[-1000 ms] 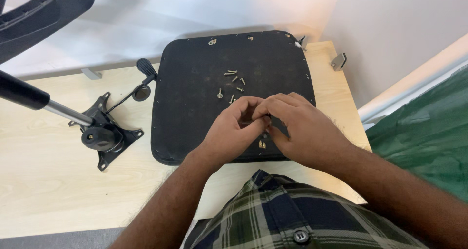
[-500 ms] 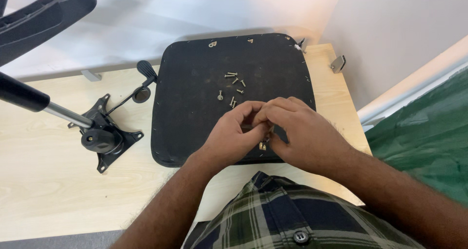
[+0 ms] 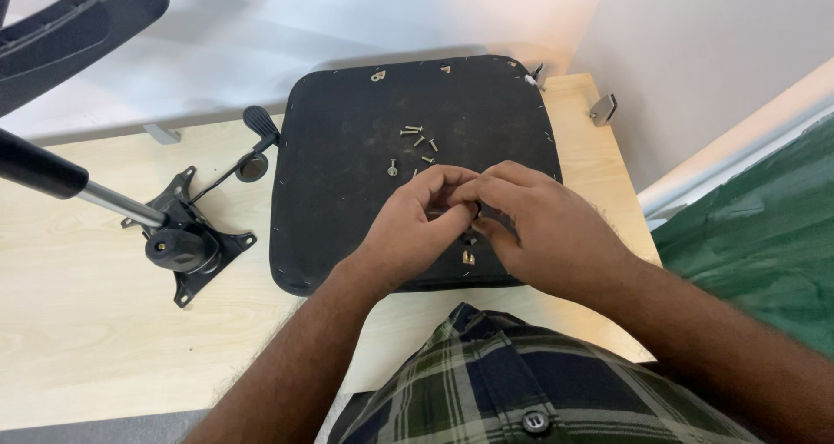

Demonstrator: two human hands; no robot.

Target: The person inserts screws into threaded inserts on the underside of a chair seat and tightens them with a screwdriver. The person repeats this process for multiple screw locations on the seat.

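Nearest me, my left hand (image 3: 417,227) and right hand (image 3: 543,227) meet fingertip to fingertip over the near edge of the black seat base (image 3: 347,149), pinching something small and dark between them; I cannot tell what it is. Just beyond lies a scatter of loose screws (image 3: 415,144) on the base. Left of it, on the pale table (image 3: 78,322), sits the black tilt mechanism (image 3: 187,244) with its lever

Your seat pad (image 3: 347,149) lies on the table (image 3: 78,322), loose screws (image 3: 415,140) on it (behind your hands); the tilt mechanism (image 3: 187,244) sits left.
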